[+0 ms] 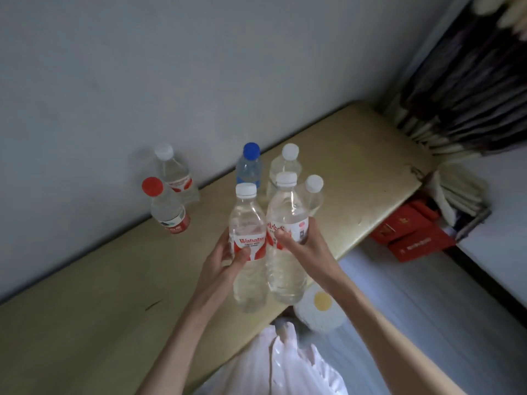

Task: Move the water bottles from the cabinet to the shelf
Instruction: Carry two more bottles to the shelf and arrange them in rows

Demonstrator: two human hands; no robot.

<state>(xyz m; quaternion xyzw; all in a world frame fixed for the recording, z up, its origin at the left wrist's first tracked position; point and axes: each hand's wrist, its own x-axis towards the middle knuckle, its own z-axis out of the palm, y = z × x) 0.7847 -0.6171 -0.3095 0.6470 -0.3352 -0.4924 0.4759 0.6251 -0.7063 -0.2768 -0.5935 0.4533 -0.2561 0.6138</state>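
My left hand (225,260) grips a clear water bottle (247,223) with a white cap and a red-and-white label. My right hand (305,246) grips a second white-capped bottle (285,212) right beside it. Both are held upright over the front edge of the yellow cabinet top (356,155). Behind them stand a blue-capped bottle (250,166) and two white-capped bottles (286,163) (313,189). Further left, near the wall, stand a red-capped bottle (168,209) and a white-capped bottle (172,169).
A grey wall (171,67) runs behind the cabinet top. A dark curtain (470,81) hangs at the right. Red boxes (410,238) lie beyond the right end. Below the edge I see a white round cushion with a yellow centre (319,309) and white clothing (285,363).
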